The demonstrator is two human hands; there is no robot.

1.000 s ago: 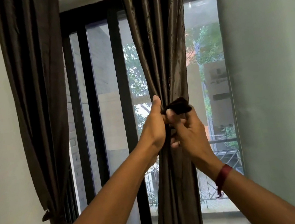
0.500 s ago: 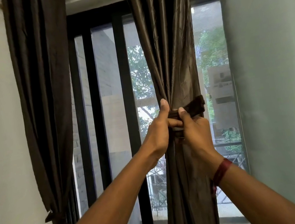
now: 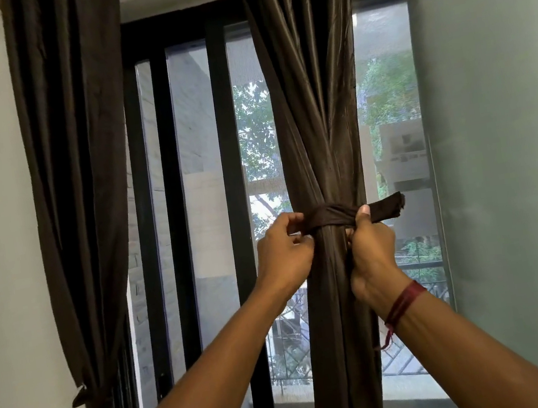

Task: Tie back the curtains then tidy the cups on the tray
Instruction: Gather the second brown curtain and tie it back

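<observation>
Curtain-tying step. On either side of the right curtain (image 3: 313, 111), the left hand (image 3: 283, 257) and right hand (image 3: 372, 248) each pinched an end of the band (image 3: 330, 217) wrapped round it. The next move probably called for knotting those ends.

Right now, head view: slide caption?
Left hand and right hand grip tie round right curtain; left curtain tied.

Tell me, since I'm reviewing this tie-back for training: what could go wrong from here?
1. The tie wraps the right curtain with no finished knot visible; if the left hand or right hand slackens, it may loosen.
2. Its free end past the right hand looks short, leaving little to knot.
</observation>
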